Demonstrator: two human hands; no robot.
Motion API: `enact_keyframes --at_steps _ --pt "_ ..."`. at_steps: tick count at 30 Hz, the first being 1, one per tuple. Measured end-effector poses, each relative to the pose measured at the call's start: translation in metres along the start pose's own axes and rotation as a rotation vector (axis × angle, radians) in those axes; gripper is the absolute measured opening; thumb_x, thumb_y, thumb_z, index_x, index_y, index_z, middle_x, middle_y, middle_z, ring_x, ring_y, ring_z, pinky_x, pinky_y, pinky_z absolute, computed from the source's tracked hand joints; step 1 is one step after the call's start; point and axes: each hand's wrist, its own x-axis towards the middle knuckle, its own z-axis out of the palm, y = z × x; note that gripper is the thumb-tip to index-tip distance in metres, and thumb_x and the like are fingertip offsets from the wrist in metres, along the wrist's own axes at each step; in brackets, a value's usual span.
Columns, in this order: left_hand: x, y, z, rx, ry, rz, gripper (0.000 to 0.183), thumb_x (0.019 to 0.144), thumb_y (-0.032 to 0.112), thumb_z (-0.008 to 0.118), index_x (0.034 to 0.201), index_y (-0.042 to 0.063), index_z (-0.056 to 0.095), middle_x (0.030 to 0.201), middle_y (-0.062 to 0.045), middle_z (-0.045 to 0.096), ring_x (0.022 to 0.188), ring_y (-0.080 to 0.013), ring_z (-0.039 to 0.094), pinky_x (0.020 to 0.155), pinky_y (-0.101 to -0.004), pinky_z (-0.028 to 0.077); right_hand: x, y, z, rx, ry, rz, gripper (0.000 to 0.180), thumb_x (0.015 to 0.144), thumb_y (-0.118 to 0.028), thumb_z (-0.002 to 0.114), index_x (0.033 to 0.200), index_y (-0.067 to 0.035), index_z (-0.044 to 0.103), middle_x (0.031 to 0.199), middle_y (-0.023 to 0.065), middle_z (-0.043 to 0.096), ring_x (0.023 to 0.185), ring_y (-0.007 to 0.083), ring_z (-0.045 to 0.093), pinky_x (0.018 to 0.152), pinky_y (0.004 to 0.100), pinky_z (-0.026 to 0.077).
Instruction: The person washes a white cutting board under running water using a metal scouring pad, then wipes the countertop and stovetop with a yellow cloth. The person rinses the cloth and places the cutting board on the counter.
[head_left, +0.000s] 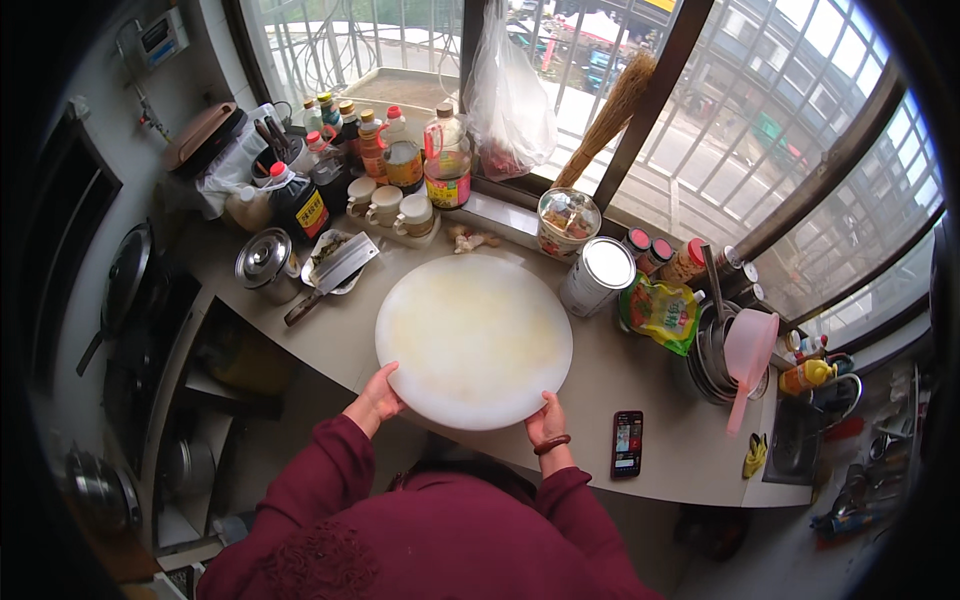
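Observation:
A round white cutting board (474, 337) lies before me at the counter's front edge. My left hand (381, 396) grips its lower left rim, thumb on top and fingers underneath. At the lower right rim my right hand (547, 421), with a reddish bracelet at the wrist, holds it the same way. Whether the board is raised off the counter I cannot tell. To its left, a cleaver (337, 268) rests across a white dish (330, 251) of dark green food. Right of the board stands a large white-lidded can (598, 274). A phone (627, 444) with a lit screen lies right of my right hand.
Sauce and oil bottles (403, 154), lidded cups (386, 206) and a steel pot (267, 264) stand at the back left. Towards the right are a green food pouch (664, 311), nested bowls with a pink ladle (750, 349), a yellow cloth or glove (754, 454) and a sink (793, 442).

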Motion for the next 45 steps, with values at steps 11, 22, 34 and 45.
enact_keyframes --at_steps 11,22,34,45 --pt "0.033 0.043 -0.039 0.177 0.092 0.081 0.054 0.094 0.037 0.048 0.135 0.003 0.039 0.133 -0.016 0.049 0.121 -0.0318 0.048 0.098 -0.0496 0.040 0.002 0.064 -0.014 -0.380 0.165 0.103 0.026 0.089 -0.010 0.055 0.111 0.004 0.050 0.112 0.0126 0.057 0.104 0.0245 0.055 0.094 0.0380 0.044" --pt "0.010 0.031 -0.029 0.466 0.007 0.295 0.069 0.088 0.037 0.060 0.144 0.011 0.028 0.146 -0.005 0.028 0.130 -0.0295 0.027 0.107 -0.0511 0.025 -0.067 0.059 0.013 -0.572 0.123 -0.134 0.046 0.092 -0.014 0.054 0.132 0.006 0.043 0.111 0.0125 0.060 0.095 0.0149 0.060 0.082 0.0257 0.051" --pt "-0.067 -0.168 0.173 1.009 -0.602 0.141 0.039 0.092 0.023 0.055 0.127 0.005 0.048 0.121 -0.008 0.050 0.113 -0.0180 0.046 0.096 -0.0370 0.041 -0.192 -0.024 -0.140 -0.663 0.232 -0.257 0.034 0.095 -0.015 0.049 0.124 0.003 0.052 0.109 0.0096 0.063 0.094 0.0129 0.061 0.081 0.0245 0.051" --pt "-0.067 -0.496 0.332 1.490 -0.914 0.603 0.037 0.088 0.017 0.059 0.121 0.002 0.054 0.113 -0.017 0.057 0.105 -0.0245 0.057 0.092 -0.0346 0.045 -0.354 -0.158 -0.400 -0.345 0.599 -0.521 0.024 0.094 -0.005 0.046 0.113 0.000 0.059 0.099 0.0098 0.067 0.080 0.0124 0.064 0.068 0.0228 0.052"
